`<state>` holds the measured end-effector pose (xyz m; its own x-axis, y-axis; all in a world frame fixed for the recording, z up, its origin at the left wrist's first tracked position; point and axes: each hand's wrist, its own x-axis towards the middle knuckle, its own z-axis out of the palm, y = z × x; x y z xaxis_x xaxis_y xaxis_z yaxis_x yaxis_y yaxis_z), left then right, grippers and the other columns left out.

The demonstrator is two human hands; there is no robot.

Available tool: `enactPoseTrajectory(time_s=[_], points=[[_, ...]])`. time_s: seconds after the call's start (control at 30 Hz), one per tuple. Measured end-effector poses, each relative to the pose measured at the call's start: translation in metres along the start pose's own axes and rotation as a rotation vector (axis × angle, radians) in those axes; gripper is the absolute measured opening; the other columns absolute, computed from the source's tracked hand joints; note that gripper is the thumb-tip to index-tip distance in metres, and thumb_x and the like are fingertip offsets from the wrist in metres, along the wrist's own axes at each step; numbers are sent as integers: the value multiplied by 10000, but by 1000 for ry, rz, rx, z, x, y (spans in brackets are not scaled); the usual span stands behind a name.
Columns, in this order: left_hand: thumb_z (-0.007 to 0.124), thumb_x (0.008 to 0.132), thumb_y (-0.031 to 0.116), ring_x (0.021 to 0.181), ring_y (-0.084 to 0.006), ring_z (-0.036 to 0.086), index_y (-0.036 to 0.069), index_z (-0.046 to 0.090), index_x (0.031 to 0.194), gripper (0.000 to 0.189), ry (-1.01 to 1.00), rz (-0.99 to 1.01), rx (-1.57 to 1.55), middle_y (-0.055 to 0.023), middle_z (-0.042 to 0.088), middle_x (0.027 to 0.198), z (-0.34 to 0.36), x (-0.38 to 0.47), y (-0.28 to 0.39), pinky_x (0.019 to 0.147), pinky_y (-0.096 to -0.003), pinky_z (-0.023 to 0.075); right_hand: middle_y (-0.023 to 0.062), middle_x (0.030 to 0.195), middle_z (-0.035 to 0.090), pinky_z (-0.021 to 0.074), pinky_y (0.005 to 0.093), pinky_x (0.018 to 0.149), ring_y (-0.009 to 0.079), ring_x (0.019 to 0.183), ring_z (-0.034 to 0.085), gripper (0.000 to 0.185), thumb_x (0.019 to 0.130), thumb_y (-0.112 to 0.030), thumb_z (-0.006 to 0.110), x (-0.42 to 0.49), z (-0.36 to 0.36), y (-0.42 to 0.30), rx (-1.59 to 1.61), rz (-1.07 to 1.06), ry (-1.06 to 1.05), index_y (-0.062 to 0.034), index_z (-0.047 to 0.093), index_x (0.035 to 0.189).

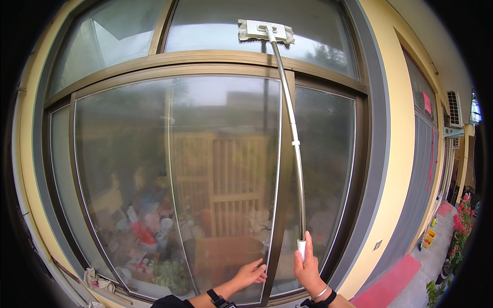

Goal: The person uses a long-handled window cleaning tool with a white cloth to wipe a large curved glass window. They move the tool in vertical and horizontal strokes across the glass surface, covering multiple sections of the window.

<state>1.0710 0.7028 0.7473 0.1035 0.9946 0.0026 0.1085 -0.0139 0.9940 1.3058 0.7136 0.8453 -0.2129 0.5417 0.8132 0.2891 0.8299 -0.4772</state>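
My right hand (308, 267) grips the white lower end of a flat mop's metal pole (299, 177), the forefinger stretched along it. The pole rises to a white mop head (266, 30) with a pale fluffy pad, which lies against the upper window pane (208, 29). Nothing is in my left hand (251, 274); its fingers are apart, near the lower part of the large sliding glass pane (127, 161). Bronze-coloured metal frames (215, 57) divide the panes. Reflections and household goods behind the glass show through it.
Crumpled cloths (98, 281) lie on the sill at lower left. To the right, a red mat (389, 283) runs along the wall beside a grey door (404, 200). Farther off are a yellow bucket (428, 238), pink-flowering plants (462, 223) and a wall-mounted air-conditioner unit (454, 109).
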Motion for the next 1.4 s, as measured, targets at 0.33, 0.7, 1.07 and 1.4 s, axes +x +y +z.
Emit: enactPoseTrajectory(time_s=[0.33, 0.7, 1.07, 1.4], points=[[570, 1053, 406, 915, -196, 722, -2, 243, 1594, 752, 27, -22, -36, -135, 715, 1033, 11, 3, -7, 831, -308, 570, 261, 802, 667, 510, 469, 642, 434, 690, 662, 670, 1057, -216, 514, 123, 19, -42, 99, -96, 47, -157, 168, 1628], [620, 1026, 396, 837, -213, 737, -21, 333, 1555, 733, 216, -129, -69, -146, 726, 991, -23, -25, -54, 728, -314, 586, 283, 1032, 695, 537, 515, 692, 488, 826, 674, 683, 1023, -185, 569, 49, 54, -58, -19, 6, -58, -121, 228, 1612], [601, 1042, 350, 929, -239, 739, -52, 303, 1556, 717, 119, -131, -4, -168, 718, 1067, -36, -41, -84, 812, -327, 588, 274, 891, 701, 538, 524, 674, 485, 777, 675, 680, 1023, -225, 555, 79, 33, -19, -45, -81, 122, -172, 226, 1616], [590, 1046, 368, 915, -216, 729, -38, 320, 1553, 704, 246, -201, -5, -149, 713, 1063, -62, -63, -77, 803, -307, 587, 296, 1134, 687, 554, 502, 705, 496, 860, 680, 685, 999, -163, 575, -11, 46, 7, -59, 27, 110, -58, 250, 1593]])
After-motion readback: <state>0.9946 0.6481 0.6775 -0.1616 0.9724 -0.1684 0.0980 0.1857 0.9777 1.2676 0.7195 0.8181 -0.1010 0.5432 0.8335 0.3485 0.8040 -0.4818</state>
